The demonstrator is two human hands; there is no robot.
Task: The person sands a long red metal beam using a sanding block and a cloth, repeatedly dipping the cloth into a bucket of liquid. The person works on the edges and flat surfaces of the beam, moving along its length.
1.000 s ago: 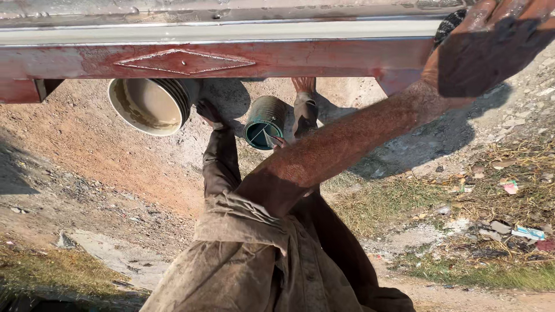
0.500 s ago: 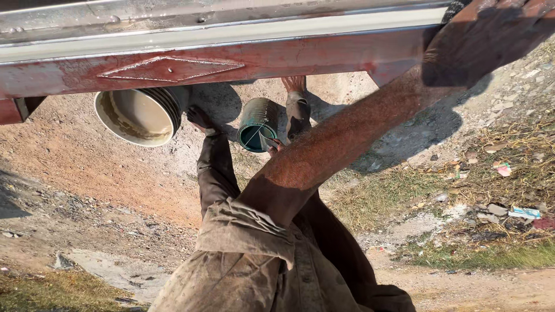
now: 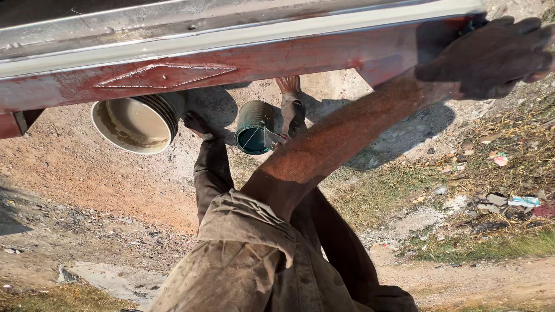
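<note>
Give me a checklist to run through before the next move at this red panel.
1. Right hand on the red panel: ok, it rests at the panel's right end.
2. Anything gripped in that hand: cannot tell, it lies in shadow.
3. Left hand in sight: not ok, out of view.
4. Cream can open and standing: ok, on the dirt under the panel.
5. Green can clear of the feet: not ok, it stands between the shoes, close to both.

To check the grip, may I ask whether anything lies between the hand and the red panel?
Nothing visible does: the hand rests directly on the panel at its right end. Both cans stand apart, lower left.
</note>
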